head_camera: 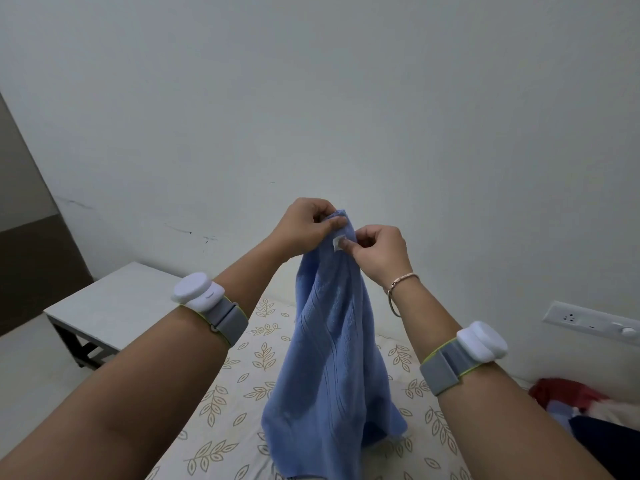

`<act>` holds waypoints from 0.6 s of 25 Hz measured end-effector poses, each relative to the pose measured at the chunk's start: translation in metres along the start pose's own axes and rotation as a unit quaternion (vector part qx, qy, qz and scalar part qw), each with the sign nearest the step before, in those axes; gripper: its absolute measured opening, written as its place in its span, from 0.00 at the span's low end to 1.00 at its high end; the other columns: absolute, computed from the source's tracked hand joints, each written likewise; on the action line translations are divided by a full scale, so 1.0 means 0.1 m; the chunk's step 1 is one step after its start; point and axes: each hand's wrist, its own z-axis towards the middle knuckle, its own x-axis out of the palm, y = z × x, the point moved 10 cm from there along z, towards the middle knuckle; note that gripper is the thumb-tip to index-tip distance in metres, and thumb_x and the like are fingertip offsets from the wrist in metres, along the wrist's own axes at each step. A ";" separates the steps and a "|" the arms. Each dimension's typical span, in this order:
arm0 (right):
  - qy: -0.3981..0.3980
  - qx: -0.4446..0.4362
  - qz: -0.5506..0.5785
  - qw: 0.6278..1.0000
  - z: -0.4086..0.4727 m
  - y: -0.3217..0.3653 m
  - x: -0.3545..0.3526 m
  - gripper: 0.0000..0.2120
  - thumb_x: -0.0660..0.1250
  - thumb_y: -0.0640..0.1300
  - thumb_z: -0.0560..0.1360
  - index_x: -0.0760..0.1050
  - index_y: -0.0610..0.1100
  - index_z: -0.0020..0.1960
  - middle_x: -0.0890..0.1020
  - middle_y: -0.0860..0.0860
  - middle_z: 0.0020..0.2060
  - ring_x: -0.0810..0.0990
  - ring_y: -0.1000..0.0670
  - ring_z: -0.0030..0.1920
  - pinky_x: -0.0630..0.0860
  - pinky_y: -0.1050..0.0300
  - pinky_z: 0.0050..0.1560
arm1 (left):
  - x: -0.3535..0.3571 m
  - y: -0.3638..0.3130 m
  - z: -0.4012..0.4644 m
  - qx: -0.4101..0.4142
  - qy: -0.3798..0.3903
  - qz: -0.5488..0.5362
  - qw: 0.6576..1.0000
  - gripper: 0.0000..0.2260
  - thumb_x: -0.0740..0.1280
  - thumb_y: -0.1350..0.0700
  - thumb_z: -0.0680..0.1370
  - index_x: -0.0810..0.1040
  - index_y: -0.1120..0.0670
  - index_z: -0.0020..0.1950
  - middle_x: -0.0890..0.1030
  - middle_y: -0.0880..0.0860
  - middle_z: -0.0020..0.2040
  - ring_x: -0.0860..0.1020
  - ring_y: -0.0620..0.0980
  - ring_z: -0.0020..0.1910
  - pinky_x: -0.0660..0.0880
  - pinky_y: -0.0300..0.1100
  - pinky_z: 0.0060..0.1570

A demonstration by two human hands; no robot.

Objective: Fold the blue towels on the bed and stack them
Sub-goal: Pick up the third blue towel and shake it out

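Note:
A light blue towel (332, 358) hangs in the air above the bed (225, 427), bunched at its top and spreading downward in loose folds. My left hand (304, 226) pinches the towel's top edge. My right hand (377, 251) grips the same edge right beside it, fingers near a small white label. The two hands almost touch. The towel's lower part drapes toward the leaf-patterned sheet; its bottom end runs out of view.
A low white table (114, 306) stands left of the bed against the wall. Red, dark blue and pale clothes (588, 410) lie heaped at the bed's right side. A wall switch plate (595, 322) sits at the right.

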 end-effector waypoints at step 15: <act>0.114 -0.010 -0.087 0.990 -0.13 -0.04 0.19 0.10 0.72 0.50 0.73 0.78 0.48 0.35 0.78 0.53 0.30 0.76 0.52 0.32 0.71 0.61 0.35 | -0.45 -0.40 0.27 0.053 -0.139 -0.006 0.989 0.07 0.71 0.54 0.77 0.82 0.57 0.43 0.81 0.50 0.36 0.75 0.43 0.35 0.74 0.38 0.37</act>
